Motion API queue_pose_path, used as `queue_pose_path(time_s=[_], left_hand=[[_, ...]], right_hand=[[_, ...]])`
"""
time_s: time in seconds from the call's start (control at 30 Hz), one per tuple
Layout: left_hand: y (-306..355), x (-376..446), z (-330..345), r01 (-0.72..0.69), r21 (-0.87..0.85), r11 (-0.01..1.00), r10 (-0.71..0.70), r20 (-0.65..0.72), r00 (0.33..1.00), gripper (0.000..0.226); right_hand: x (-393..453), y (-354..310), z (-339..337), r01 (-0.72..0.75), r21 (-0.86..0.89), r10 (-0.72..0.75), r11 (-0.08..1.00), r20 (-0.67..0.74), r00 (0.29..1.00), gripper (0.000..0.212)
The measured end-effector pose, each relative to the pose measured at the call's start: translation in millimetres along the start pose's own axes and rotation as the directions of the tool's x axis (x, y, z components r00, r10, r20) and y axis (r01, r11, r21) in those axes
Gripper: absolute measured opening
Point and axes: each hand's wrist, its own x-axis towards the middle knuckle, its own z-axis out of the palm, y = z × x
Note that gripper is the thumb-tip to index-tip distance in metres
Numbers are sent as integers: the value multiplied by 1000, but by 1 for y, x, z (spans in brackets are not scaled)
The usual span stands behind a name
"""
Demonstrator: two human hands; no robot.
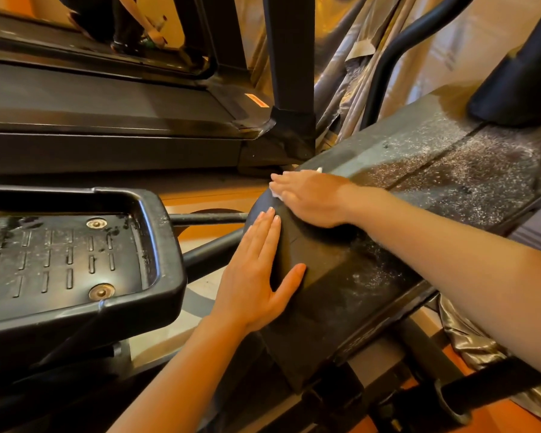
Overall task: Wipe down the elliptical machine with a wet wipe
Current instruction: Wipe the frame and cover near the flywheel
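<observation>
The elliptical machine point(372, 276) fills most of the view, and its long dark cover point(450, 170) runs from the near centre up to the far right corner. Much of that cover is grey with dust, thickest toward the far right end, while the rounded near end under the hands looks darker and cleaner. To do this step well, I would keep the palm flat so the whole wipe bears on the surface, work in overlapping strokes from the clean rounded end toward the dusty far end, and refold the wipe once it loads up, so the dust is lifted and not smeared.

The foot pedal point(75, 260) sits just beside the cover at the left edge, its ribbed tread also spotted with dust and probably due for a pass too.

The left hand point(256, 276) lies flat with straight fingers on the left side of the cover's rounded end, steadying it and holding nothing.

The right hand point(310, 198) lies just beyond it, fingers straight, pressing down on the top of the cover.

The wet wipe point(275, 194) is under that right palm; only small white bits show at the fingertips.
</observation>
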Motion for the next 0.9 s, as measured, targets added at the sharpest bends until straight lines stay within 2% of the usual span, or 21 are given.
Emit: queue_pose_path(time_s=[0.1,0.17,0.23,0.3,0.37,0.43,0.53,0.57,0.63,0.7,0.77,0.83,0.9], left_hand=[[0,0,-3,16,9,1000,-16,23,1000,86],[2,2,-4,30,8,1000,-30,21,999,84],[7,9,-5,45,-17,999,-45,16,999,81],[12,18,-7,48,-23,999,-47,18,999,80],[18,28,-7,41,-14,999,-40,27,999,79],[24,38,-7,43,-9,999,-43,40,998,80],[30,49,-5,33,15,999,-34,51,998,82],[32,51,-5,27,21,999,-28,55,998,82],[34,56,-5,19,27,999,-21,69,997,83],[37,61,-6,7,38,999,-10,90,996,84],[40,67,-6,-1,46,999,-4,99,995,86],[42,73,-5,4,53,999,-10,105,994,86],[44,75,-4,11,62,998,-18,117,993,87]], right_hand=[[-3,27,-15,-69,99,69,993,3,998,44],[-4,57,-26,-183,87,187,979,-40,982,36],[-10,85,-34,-310,132,321,941,-68,945,43],[-13,96,-34,-348,218,379,912,-119,918,44],[-17,88,-29,-324,197,356,925,-156,921,35],[-23,74,-22,-196,126,217,973,-183,959,37],[-33,69,-17,-25,105,34,994,-91,995,47],[-34,76,-19,-32,108,39,994,-63,997,47],[-33,101,-29,-139,106,146,985,-60,988,45],[-30,134,-41,-334,97,343,937,-100,934,43],[-25,149,-46,-445,49,448,894,-112,887,45],[-13,137,-41,-426,27,426,904,-130,895,42],[-5,109,-30,-312,-16,308,950,-122,943,32]])
